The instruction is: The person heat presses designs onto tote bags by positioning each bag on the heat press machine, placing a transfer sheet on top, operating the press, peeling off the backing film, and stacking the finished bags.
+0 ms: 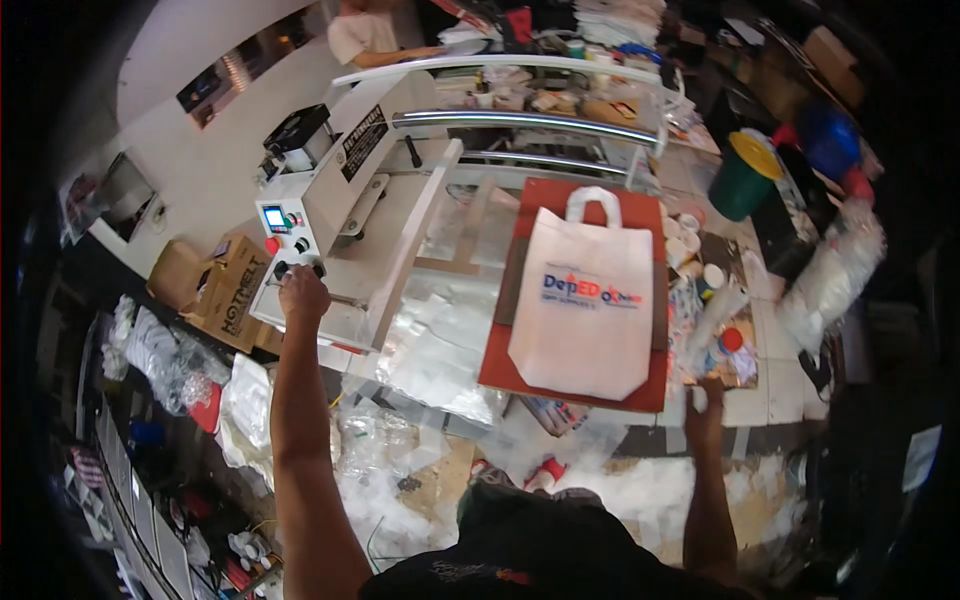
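1. Nearest the lens: dark shirt front (pixel 520 560), both bare forearms rising from the lower edge, sandalled feet on a littered floor below.
2. Left hand (pixel 303 295) stretched up and out to the control panel (pixel 288 232) of a white heat press (pixel 350 190), fingers curled over a dark knob (pixel 298 267) at the panel's lower edge; looks like a grip, though the fingertips stay hidden behind the knuckles.
3. Right hand (pixel 703 398) low at the near right corner of the red platen pad (pixel 530 372), closed around a small pale object too blurred to name.
4. White non-woven tote bag (pixel 588 300) flat on that red pad, between the two hands, well apart from the left one and nearer the right; long axis running away from the body, looped handle at the far end, coloured print across the middle.
5. Bag cloth matte and soft; pad smooth and rigid; press of painted metal with chrome rails.
6. Clear crinkled plastic sheets (pixel 440 350) heaped just left of the pad.
7. Green bucket with yellow lid (pixel 745 175) further right; cardboard box (pixel 225 290) left of the press.
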Demonstrator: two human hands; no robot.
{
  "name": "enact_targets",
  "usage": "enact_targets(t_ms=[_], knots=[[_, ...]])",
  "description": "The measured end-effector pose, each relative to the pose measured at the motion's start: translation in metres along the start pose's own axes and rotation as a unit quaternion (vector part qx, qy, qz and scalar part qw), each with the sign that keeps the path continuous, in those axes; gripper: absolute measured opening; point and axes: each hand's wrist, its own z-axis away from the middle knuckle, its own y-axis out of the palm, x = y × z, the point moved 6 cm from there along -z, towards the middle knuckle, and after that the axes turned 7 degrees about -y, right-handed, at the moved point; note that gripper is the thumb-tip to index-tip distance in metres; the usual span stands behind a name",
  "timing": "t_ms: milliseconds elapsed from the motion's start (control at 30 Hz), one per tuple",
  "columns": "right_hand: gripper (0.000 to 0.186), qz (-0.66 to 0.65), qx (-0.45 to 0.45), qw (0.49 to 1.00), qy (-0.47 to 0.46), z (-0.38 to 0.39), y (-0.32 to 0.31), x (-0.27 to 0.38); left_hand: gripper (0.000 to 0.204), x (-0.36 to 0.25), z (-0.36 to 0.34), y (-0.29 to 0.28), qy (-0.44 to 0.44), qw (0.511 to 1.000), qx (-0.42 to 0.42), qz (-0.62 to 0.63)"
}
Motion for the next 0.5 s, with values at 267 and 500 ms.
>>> enact_targets(t_ms=[267, 500], knots=[[0.033, -0.222, 0.039, 0.946, -0.235, -0.120, 0.097, 0.322, 0.032, -0.044, 0.128, -0.042, 0.275, 0.874, -0.286, 0.282], [0.042, -0.041, 0.107, 0.954, -0.277, -0.132, 0.166, 0.424, 0.021, 0.073, 0.215, 0.061, 0.222, 0.882, -0.086, 0.406]])
